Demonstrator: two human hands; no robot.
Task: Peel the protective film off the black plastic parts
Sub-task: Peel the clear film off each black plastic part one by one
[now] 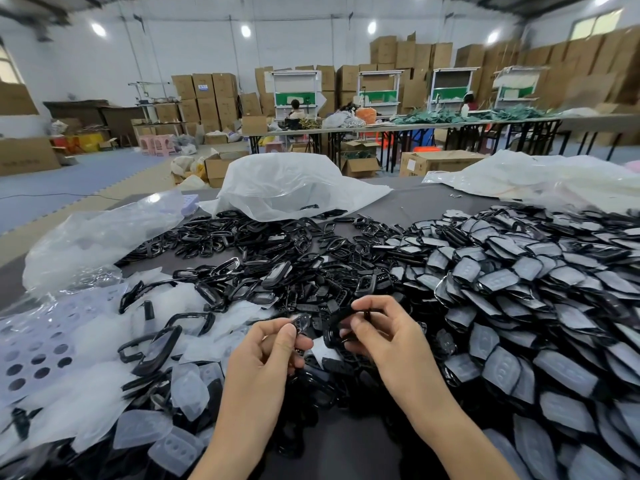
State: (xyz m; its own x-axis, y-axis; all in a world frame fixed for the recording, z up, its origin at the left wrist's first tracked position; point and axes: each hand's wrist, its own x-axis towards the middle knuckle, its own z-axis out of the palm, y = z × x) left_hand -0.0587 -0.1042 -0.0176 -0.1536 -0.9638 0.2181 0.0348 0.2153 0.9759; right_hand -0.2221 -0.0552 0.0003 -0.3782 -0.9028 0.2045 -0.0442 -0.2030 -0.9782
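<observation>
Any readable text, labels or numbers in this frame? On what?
No text is legible.
The blue label on a stacked carton: too blurred.
The white label on the floor carton: too small.
The black part in the right hand, film in the left hand: no print visible.

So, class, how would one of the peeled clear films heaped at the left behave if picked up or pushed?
Probably very light: the films look thin and see-through. Likely springy rather than limp, since they keep their moulded bumps. Pushed, one would probably slide, lying loose on smooth black parts.
</observation>
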